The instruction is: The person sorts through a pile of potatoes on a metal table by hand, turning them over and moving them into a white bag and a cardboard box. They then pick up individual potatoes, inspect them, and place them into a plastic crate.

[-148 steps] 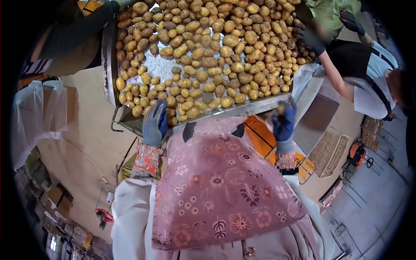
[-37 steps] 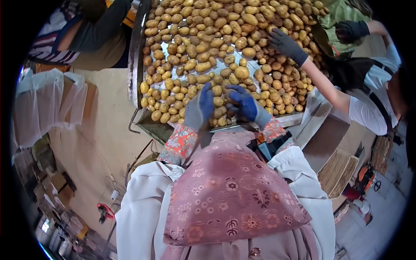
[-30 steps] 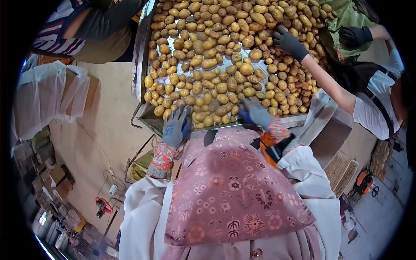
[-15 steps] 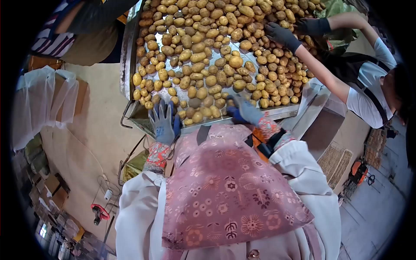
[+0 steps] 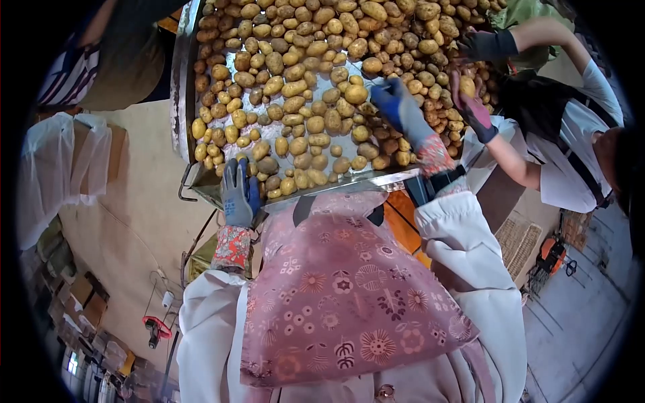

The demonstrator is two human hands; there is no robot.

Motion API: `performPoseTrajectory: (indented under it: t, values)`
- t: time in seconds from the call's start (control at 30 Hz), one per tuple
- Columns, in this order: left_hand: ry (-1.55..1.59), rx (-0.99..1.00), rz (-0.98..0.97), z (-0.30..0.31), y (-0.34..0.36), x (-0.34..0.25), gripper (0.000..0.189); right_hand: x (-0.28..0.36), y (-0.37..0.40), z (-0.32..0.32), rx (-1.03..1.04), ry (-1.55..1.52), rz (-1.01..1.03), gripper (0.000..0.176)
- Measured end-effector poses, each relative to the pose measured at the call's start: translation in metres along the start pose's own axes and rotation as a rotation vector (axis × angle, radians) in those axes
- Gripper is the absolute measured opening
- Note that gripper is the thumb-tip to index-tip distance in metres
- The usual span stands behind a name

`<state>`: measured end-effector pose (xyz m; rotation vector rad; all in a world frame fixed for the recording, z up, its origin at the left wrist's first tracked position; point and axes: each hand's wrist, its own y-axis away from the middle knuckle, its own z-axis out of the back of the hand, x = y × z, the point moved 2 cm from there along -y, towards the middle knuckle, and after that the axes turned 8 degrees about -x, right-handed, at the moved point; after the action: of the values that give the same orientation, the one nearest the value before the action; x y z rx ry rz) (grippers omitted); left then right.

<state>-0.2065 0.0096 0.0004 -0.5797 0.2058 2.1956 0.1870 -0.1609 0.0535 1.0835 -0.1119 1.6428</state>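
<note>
So, way off to the left of the tray [image 5: 180, 101], a cardboard box [image 5: 117, 153] has clear plastic [image 5: 50, 174] hanging over it. Next along, a person in striped clothes [image 5: 127, 70] is right by the tray's far left side. At the tray's near left corner is the left hand [image 5: 238, 195] in a grey-and-blue glove, fingers stretched out and loose, just beside a few potatoes [image 5: 293, 104]. Those are all over the tray, kinda spread out on the left and middle with shiny bottom showing through, then heaped thick toward the right. A pink patterned apron [image 5: 349, 282] sits just this side of the tray's near edge. The right hand [image 5: 406, 111], same kind of glove, reaches over the tray's right half, down at the potatoes. It's blurry, so can't tell if it's actually got one. Over on the tray's right side, a co-worker [image 5: 568, 164] has a dark glove [image 5: 489, 46] over the heap and a pink-palmed glove [image 5: 476, 113] with a potato against it. Past the tray's far right corner there's a green sack [image 5: 537, 13].
</note>
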Motion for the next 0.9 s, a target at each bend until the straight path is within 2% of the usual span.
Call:
performPoseTrajectory:
  t: [0.03,0.07,0.13,0.17,0.23,0.27,0.33,0.37,0.4,0.47,0.5,0.53,0.57,0.6,0.67,0.73,0.77,0.8,0.87,0.9]
  values:
    - [-0.003,-0.057,0.035,0.002,-0.002,0.001,0.051,0.005,-0.006,-0.013,-0.006,0.462,0.188,0.059]
    - [-0.009,-0.053,0.035,0.005,-0.006,-0.003,0.051,0.011,0.002,-0.027,0.039,0.668,0.296,0.062]
    - [0.11,-0.101,0.0,0.013,-0.027,-0.022,0.049,0.017,0.003,-0.066,0.069,0.906,0.338,0.072]
    - [0.117,-0.048,0.011,0.021,-0.037,-0.033,0.045,0.013,0.001,-0.07,0.068,0.903,0.342,0.072]
    - [0.134,-0.03,-0.001,0.016,-0.037,-0.028,0.044,0.005,-0.002,-0.078,0.128,0.502,0.367,0.068]
    - [0.154,-0.013,-0.016,0.012,-0.037,-0.026,0.043,0.009,0.006,-0.073,0.128,0.502,0.368,0.068]
    - [0.189,-0.049,0.004,0.01,-0.035,-0.029,0.042,0.016,0.042,-0.055,0.571,-0.687,-0.186,0.064]
    - [0.15,-0.027,-0.058,0.008,-0.036,-0.033,0.042,-0.009,0.047,-0.055,0.623,-1.023,-0.309,0.062]
    - [0.117,-0.003,-0.125,0.003,-0.038,-0.041,0.042,-0.001,0.064,-0.047,0.627,-1.171,-0.233,0.062]
    - [0.193,0.03,-0.193,-0.011,-0.046,-0.059,0.043,-0.003,0.084,-0.046,0.612,-1.444,-0.234,0.058]
    - [0.222,0.082,-0.238,-0.02,-0.051,-0.069,0.044,-0.006,0.087,-0.045,0.755,-1.73,-0.307,0.054]
    - [0.247,0.133,-0.283,-0.027,-0.056,-0.078,0.045,-0.008,0.089,-0.046,0.813,-1.881,-0.318,0.053]
    - [0.17,0.253,-0.298,-0.034,-0.06,-0.084,0.049,-0.005,0.093,-0.042,0.813,-1.88,-0.311,0.053]
    - [0.175,0.252,-0.316,-0.037,-0.061,-0.09,0.049,0.0,0.098,-0.038,0.816,-1.881,-0.303,0.054]
    - [-0.112,0.252,-0.42,-0.042,-0.059,-0.099,0.056,-0.004,0.103,-0.034,0.789,-1.849,-0.255,0.056]
    - [-0.19,0.25,-0.433,-0.047,-0.055,-0.086,0.061,-0.012,0.105,-0.034,0.579,-1.699,-0.301,0.054]
    - [-0.189,0.244,-0.434,-0.046,-0.055,-0.079,0.062,-0.016,0.109,-0.036,0.248,-1.24,-0.045,0.045]
    - [-0.185,0.238,-0.435,-0.046,-0.054,-0.076,0.063,-0.03,0.101,-0.047,0.24,-1.245,-0.037,0.045]
    - [-0.164,0.233,-0.422,-0.046,-0.048,-0.076,0.064,-0.055,0.086,-0.055,-0.09,-0.557,0.31,0.035]
    - [-0.152,0.225,-0.399,-0.048,-0.045,-0.073,0.065,-0.058,0.092,-0.052,-0.304,-0.104,0.534,0.03]
